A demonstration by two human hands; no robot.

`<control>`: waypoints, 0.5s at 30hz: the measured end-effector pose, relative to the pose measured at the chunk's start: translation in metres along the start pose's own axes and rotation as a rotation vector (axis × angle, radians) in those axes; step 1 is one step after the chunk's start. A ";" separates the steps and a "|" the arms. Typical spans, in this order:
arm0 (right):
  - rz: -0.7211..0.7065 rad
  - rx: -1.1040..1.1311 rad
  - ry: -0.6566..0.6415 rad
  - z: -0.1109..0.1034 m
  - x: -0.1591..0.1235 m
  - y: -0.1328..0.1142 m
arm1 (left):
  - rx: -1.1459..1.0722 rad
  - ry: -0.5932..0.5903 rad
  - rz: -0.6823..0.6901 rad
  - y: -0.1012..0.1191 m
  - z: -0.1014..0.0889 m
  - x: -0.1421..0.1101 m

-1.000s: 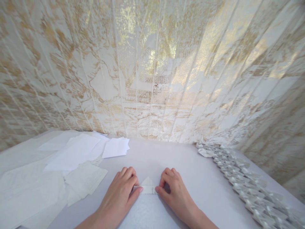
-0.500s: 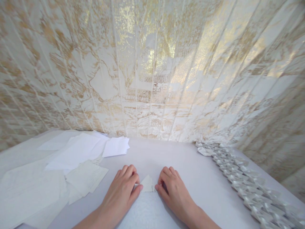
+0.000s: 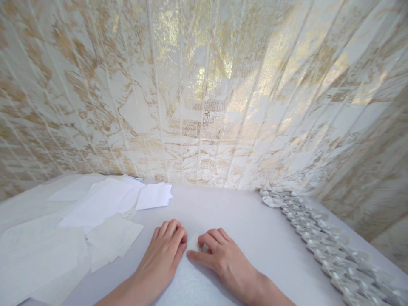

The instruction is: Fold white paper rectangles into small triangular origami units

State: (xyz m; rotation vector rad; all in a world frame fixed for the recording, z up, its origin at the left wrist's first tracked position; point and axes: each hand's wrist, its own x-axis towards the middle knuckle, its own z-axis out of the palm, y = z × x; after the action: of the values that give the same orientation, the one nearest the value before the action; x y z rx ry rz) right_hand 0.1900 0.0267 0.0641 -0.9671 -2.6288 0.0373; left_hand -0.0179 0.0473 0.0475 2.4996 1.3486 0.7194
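A small piece of folded white paper [image 3: 193, 242] lies on the table between my two hands, mostly covered by the right one. My left hand [image 3: 165, 248] is closed, its fingers curled and the thumb pressed by the index finger at the paper's left corner. Over the right part of the paper is my right hand [image 3: 221, 255], fingers bent down and the thumb stretched left along the near edge. The fingertips of both hands are partly hidden.
White sheets [image 3: 98, 202] and off-white paper pieces [image 3: 114, 238] overlap on the left of the table [image 3: 219, 204]. Several folded paper units [image 3: 321, 242] stand in long rows on the right. A gold-patterned curtain [image 3: 204, 127] hangs behind the table.
My right hand has moved left over the folded paper, its thumb sliding toward my left hand. The paper's triangular shape is now mostly covered. My left hand has hardly moved.
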 end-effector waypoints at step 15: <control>0.121 0.131 -0.092 -0.042 -0.012 0.020 | -0.034 -0.002 0.026 0.002 -0.004 -0.001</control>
State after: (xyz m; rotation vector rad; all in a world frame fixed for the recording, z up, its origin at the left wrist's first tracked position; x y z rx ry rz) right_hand 0.2245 0.0305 0.0971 -1.1012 -2.6077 0.2857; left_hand -0.0187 0.0450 0.0519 2.4952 1.2944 0.7382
